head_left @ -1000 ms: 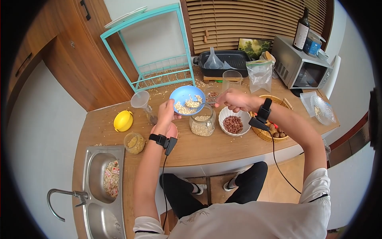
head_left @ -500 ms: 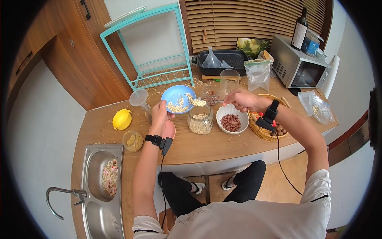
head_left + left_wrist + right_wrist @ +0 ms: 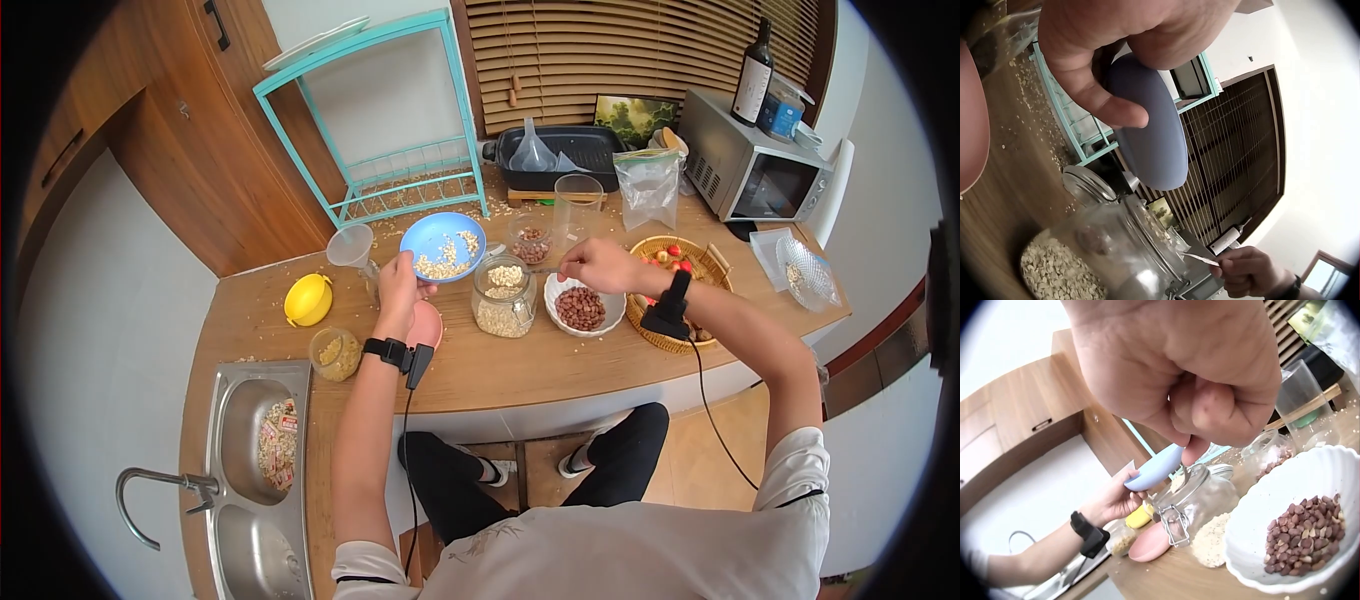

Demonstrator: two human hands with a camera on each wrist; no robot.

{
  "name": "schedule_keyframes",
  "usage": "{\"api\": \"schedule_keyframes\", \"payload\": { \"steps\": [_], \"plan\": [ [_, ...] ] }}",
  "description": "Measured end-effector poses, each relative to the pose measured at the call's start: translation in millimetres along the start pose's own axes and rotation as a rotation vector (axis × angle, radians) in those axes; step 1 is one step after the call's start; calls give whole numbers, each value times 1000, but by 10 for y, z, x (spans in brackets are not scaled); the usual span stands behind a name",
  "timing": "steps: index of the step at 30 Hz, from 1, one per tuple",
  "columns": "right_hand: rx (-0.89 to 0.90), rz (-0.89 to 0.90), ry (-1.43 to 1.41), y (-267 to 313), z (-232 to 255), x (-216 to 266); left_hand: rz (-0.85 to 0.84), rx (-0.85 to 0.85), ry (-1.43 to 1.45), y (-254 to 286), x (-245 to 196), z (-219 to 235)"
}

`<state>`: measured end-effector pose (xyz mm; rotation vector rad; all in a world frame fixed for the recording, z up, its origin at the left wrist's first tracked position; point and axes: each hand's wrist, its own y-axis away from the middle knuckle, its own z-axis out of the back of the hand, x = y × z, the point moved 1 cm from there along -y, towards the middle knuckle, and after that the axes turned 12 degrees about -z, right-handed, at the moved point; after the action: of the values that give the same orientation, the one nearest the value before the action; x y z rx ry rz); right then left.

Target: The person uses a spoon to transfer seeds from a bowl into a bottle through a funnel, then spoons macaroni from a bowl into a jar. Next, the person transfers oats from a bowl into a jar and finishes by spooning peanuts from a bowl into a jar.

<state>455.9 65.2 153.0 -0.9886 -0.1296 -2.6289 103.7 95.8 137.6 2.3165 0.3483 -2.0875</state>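
Note:
My left hand (image 3: pixel 400 292) grips the rim of a tilted blue bowl (image 3: pixel 424 236) with oat flakes inside, held left of a glass clip-top jar (image 3: pixel 1107 228). The jar holds oats in its lower part, and its glass lid (image 3: pixel 1088 183) hangs open. In my right hand (image 3: pixel 603 268) a spoon (image 3: pixel 1185 473) is pinched by its thin handle. A heap of oats on the spoon overlaps the jar's mouth in the head view. Below the right hand stands a white fluted bowl (image 3: pixel 1257 509) of reddish-brown peanuts (image 3: pixel 1305 537).
A pink bowl (image 3: pixel 428 325) sits under the left wrist, near a small jar (image 3: pixel 335 354) and a yellow bowl (image 3: pixel 308 300). Behind are a funnel (image 3: pixel 350 246), a tall clear cup (image 3: pixel 577 205) and a plastic bag (image 3: pixel 647 190). A wicker basket (image 3: pixel 650 330) stands right, a sink (image 3: pixel 225 400) left.
The spoon has come out of the blue bowl with oats and moved right to over the jar's mouth. The blue bowl has shifted left, away from the jar.

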Motion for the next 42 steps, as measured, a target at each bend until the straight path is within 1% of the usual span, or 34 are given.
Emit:
{"api": "schedule_keyframes", "payload": {
  "steps": [2, 3, 5, 6, 8, 9, 11, 15, 17, 18, 20, 21, 23, 26, 28, 29, 31, 32, 34, 38, 42],
  "plan": [
    [-56, 76, 141, 62, -22, 154, 0, -2, 6, 0, -1, -6],
    [-55, 76, 141, 110, -32, 224, 4, -3, 7, 1, -3, -6],
    [-78, 101, 505, 243, -19, 452, 7, -5, 8, 9, -11, -7],
    [-78, 101, 506, 278, -28, 472, 0, 1, 11, 14, -18, -12],
    [-135, 246, 718, 337, -52, 509, -7, 8, 15, 27, -26, -29],
    [-135, 248, 719, 359, -54, 511, -16, 10, 14, 36, -30, -36],
    [-183, 341, 751, 413, -39, 496, -26, 9, 14, 45, -34, -30],
    [-230, 410, 744, 517, 66, 463, -39, 23, 8, 20, -1, -16],
    [-277, 440, 613, 568, 139, 488, -44, 25, 17, 7, 5, -16],
    [-279, 444, 616, 572, 166, 502, -42, 23, 13, 8, 14, -18],
    [-346, 411, 485, 578, 215, 521, -41, 21, 12, 19, 8, -28],
    [-347, 410, 486, 567, 220, 533, -54, 34, -27, 24, 4, -40],
    [-399, 333, 467, 510, 223, 566, -65, 53, -66, 39, -3, -87],
    [-444, 319, 519, 397, 193, 607, -106, 58, -115, 57, -12, -173],
    [-453, 296, 529, 313, 146, 601, -173, 97, -154, 50, -16, -221],
    [-460, 276, 540, 282, 126, 604, -173, 98, -156, 45, -11, -236],
    [-453, 254, 567, 253, 103, 624, -270, 146, -212, 44, -18, -282],
    [-445, 233, 595, 242, 92, 630, -270, 147, -212, 53, -20, -303],
    [-448, 216, 602, 223, 70, 621, -328, 157, -186, 86, -47, -346],
    [-454, 157, 623, 199, 31, 631, -329, 154, -201, 136, -94, -398],
    [-452, 142, 644, 188, -25, 657, -348, 152, -228, 132, -92, -411]
  ]
}}
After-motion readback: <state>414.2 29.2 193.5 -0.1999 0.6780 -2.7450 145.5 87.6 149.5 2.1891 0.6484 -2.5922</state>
